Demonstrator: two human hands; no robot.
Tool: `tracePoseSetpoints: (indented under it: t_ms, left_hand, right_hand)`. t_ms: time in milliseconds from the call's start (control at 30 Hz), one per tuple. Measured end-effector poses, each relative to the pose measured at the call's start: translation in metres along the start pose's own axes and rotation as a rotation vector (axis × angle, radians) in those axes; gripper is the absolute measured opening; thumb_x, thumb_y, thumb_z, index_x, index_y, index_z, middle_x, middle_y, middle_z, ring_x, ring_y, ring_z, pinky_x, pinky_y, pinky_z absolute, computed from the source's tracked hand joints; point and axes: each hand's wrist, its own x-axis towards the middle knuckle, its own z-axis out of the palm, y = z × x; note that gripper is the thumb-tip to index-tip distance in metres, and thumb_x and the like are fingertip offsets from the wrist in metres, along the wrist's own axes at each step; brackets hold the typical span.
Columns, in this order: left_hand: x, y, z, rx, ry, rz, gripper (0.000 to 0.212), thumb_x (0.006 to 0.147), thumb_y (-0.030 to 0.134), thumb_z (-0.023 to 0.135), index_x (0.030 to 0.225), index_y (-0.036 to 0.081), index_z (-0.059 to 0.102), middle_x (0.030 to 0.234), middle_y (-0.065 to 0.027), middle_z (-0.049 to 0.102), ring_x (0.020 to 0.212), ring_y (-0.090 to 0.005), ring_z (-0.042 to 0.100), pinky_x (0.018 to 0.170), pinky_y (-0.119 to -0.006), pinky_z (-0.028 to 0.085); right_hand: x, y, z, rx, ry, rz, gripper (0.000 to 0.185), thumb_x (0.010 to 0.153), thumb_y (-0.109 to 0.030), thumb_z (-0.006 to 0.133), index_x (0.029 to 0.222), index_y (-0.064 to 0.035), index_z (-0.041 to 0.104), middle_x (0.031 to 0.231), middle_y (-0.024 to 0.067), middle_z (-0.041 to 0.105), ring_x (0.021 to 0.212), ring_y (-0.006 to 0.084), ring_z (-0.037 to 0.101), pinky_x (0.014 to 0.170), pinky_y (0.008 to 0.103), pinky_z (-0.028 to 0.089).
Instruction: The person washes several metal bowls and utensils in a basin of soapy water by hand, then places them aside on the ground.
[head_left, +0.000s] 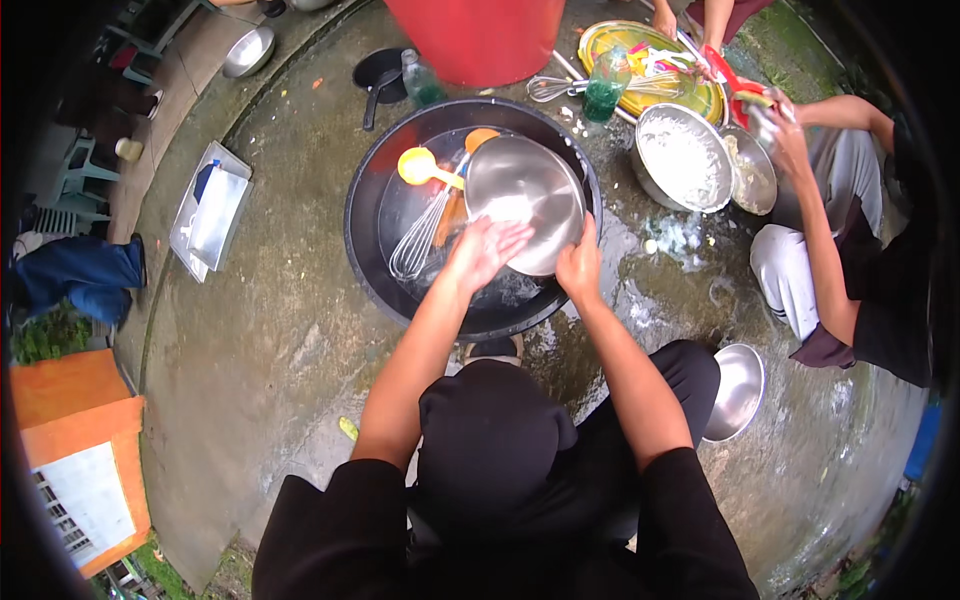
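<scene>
A stainless steel mixing bowl (529, 199) is held tilted over a large black plastic basin (360, 247) of water. My right hand (580, 262) grips the bowl's lower right rim. With fingers spread, my left hand (487, 251) lies flat against or just over the bowl's lower left part; contact is not clear. Left of the bowl in the basin are a wire whisk (421, 232), a yellow ladle or scoop (418, 166) and an orange utensil (480, 138), partly hidden by the bowl.
A red tub (476, 37) stands beyond the basin, beside a black pan (381, 75) and a green bottle (606, 86). At right, a co-worker handles a red utensil near a soapy bowl (684, 157). Metal trays (214, 214) lie left; another steel bowl (735, 394) rests by my right knee.
</scene>
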Motion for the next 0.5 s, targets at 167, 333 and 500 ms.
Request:
tracePoseSetpoints:
  t_ms: [167,333,500]
  left_hand:
    - [-0.026,0.009,-0.029,0.825,0.560,0.063,0.033,0.088,0.022,0.044,0.084,-0.007,0.059,0.090,-0.0219,0.063,0.085,-0.0285,0.064,0.075,-0.038,0.054]
    - [-0.030,-0.014,-0.105,1.361,0.869,-0.004,0.032,0.083,0.022,0.048,0.067,-0.004,0.059,0.062,-0.0154,0.059,0.051,-0.0251,0.060,0.050,-0.035,0.050]
    - [-0.014,-0.034,-0.008,0.092,0.569,-0.124,0.021,0.088,0.012,0.044,0.098,-0.005,0.053,0.085,-0.0162,0.060,0.079,-0.0263,0.063,0.082,-0.034,0.054]
  right_hand:
    - [0.009,0.025,0.022,0.117,-0.101,0.245,0.057,0.077,-0.001,0.038,0.134,-0.0044,0.033,0.118,0.0278,0.053,0.111,0.0416,0.051,0.095,0.0431,0.039]
    - [0.017,0.054,0.037,0.368,-0.118,0.359,0.053,0.076,-0.003,0.039,0.129,-0.0046,0.040,0.114,0.0221,0.058,0.108,0.0341,0.056,0.091,0.0401,0.044]
    - [0.030,0.041,0.035,0.511,-0.102,0.259,0.050,0.076,0.001,0.038,0.126,-0.0040,0.043,0.111,0.0198,0.058,0.099,0.0311,0.060,0.083,0.0384,0.051]
